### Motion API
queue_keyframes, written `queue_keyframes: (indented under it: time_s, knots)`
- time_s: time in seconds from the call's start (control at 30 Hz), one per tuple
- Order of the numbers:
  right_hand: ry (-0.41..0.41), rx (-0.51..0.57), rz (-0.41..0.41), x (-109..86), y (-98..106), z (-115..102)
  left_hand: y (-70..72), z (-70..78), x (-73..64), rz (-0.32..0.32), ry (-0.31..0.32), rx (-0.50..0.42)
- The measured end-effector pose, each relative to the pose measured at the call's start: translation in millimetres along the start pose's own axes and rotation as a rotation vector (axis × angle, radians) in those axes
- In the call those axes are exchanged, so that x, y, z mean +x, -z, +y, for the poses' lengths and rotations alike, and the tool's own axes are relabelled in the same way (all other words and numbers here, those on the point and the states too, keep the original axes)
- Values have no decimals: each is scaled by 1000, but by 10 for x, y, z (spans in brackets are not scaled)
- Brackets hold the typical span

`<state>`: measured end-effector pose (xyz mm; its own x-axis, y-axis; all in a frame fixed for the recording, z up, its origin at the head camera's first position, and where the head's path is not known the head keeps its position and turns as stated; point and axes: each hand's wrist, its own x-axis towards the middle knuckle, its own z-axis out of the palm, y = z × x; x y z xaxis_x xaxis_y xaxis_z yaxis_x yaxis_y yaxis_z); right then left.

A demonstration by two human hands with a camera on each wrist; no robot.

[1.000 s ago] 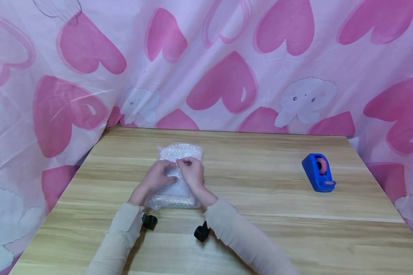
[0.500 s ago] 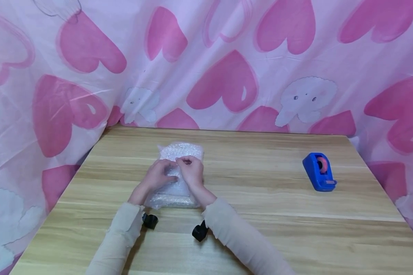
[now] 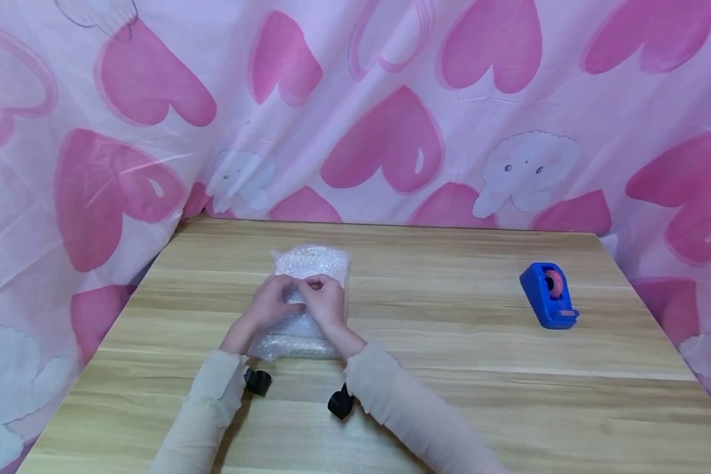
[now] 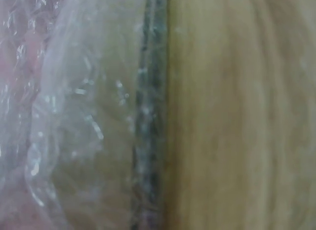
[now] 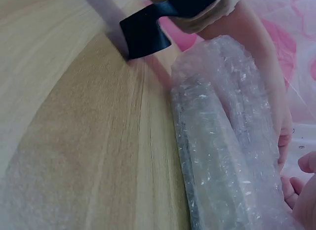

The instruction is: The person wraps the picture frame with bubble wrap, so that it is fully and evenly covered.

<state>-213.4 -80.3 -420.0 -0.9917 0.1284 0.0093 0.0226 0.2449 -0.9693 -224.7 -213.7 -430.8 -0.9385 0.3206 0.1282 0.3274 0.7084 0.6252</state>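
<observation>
One flat package in clear bubble wrap (image 3: 313,259), lying on the pale wood-grain tabletop (image 3: 450,349), left of centre, beneath my left hand (image 3: 268,304) and right hand (image 3: 327,306). Left: thumb and forefinger apart, resting on the wrap. Right: thumb and fingertips drawn together over the package, just beside my left fingers; whether they pinch film, I cannot tell. Two beige sleeves (image 3: 417,408), each with a black device (image 3: 258,382) near the wrist. One blue tape dispenser (image 3: 539,299) with a pink roll (image 3: 555,283), well apart to the right. One pink-and-white heart-print curtain (image 3: 382,141), behind.
</observation>
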Motion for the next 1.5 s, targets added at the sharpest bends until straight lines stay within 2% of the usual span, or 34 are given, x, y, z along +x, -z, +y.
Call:
queue_keyframes:
  time_s: [0.17, 0.23, 0.33, 0.47, 0.57, 0.63, 0.73, 0.8, 1.13, 1.37, 1.5]
  knots:
    - [1, -15, -1, -6, -47, 23, 5, -12, -4, 10, -24, -16]
    - [-1, -22, 4, -13, -71, 31, 19, -23, -4, -5, -28, -60]
    - [25, -48, 24, -28, -102, 38, 61, -49, 1, -61, -20, -154]
    - [91, -148, 49, -56, -137, 62, 154, -121, 6, -193, 17, -306]
    - [136, -228, 58, -75, -165, 84, 242, -184, 6, -266, 48, -389]
    - [159, -257, 67, -83, -178, 99, 294, -214, 9, -293, 76, -443]
    - [175, -267, 69, -97, -185, 109, 337, -222, 10, -304, 135, -499]
    - [186, -272, 72, -103, -186, 115, 342, -211, 6, -304, 151, -523]
    - [246, -268, 81, -123, -163, 134, 321, -123, 12, -242, 184, -337]
    - [216, -244, 68, -114, -155, 140, 314, -79, 46, -231, 211, -284]
    - [202, -237, 61, -106, -151, 146, 321, -81, 55, -250, 196, -287]
